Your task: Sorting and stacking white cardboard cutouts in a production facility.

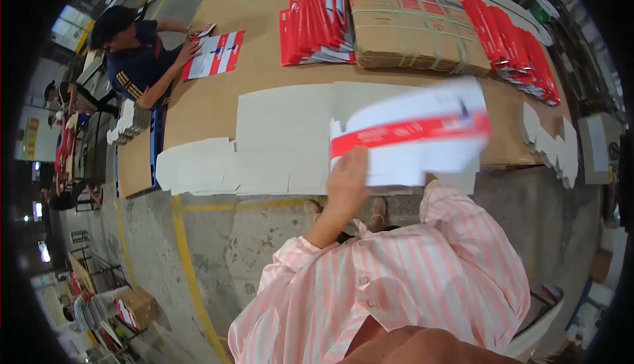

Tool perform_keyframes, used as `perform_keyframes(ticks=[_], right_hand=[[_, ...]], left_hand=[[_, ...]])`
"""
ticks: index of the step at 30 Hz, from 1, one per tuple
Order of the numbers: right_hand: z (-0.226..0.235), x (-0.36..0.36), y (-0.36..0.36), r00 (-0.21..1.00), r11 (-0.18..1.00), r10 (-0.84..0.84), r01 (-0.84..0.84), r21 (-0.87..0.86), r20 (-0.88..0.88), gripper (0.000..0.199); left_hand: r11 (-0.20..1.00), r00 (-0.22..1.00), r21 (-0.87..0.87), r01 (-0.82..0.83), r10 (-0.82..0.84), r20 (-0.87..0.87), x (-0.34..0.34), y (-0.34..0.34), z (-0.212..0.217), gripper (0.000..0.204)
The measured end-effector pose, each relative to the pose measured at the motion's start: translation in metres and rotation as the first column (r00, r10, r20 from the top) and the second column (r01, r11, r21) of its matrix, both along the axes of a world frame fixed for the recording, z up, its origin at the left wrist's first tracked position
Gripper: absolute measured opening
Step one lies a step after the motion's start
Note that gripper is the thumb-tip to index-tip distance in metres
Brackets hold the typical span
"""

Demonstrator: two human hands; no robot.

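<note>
My left hand (350,179) is closed on the near left edge of a white printed cardboard sheet (396,159) with a red band across it. The sheet is tilted over the near edge of the table, and its right end is smeared by motion. My right sleeve (459,212) reaches up to the sheet's lower right. The sheet hides the fingers of that hand, so its grip does not show. Under and beside the sheet lie pale grey flat cardboard pieces (284,136).
Red-and-white packets (310,30) stand in a row at the far side, beside a strapped brown cardboard bundle (416,30). More red packets (512,47) lie to its right. A co-worker (135,57) at the left handles a similar printed sheet (214,53). Cut white pieces (551,143) sit at the right edge.
</note>
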State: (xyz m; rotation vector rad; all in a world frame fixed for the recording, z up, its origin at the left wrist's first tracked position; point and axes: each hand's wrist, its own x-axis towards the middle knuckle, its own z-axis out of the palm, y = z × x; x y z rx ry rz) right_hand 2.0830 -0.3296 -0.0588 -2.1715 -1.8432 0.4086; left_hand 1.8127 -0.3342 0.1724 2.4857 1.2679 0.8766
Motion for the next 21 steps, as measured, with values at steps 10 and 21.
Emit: perform_keyframes(ticks=[10, 21], right_hand=[[0.068, -0.017, -0.003, 0.956, 1.000, -0.005, 0.003, 0.006, 0.294, 0.063], [0.065, -0.011, -0.014, 0.954, 0.995, -0.095, 0.097, 0.006, 0.285, 0.064]], left_hand=[[0.627, -0.368, -0.696, 0.351, 0.776, 0.513, -0.184, 0.033, -0.130, 0.043], [0.591, 0.155, -0.767, -0.250, 0.806, 0.571, -0.178, 0.027, -0.154, 0.035]])
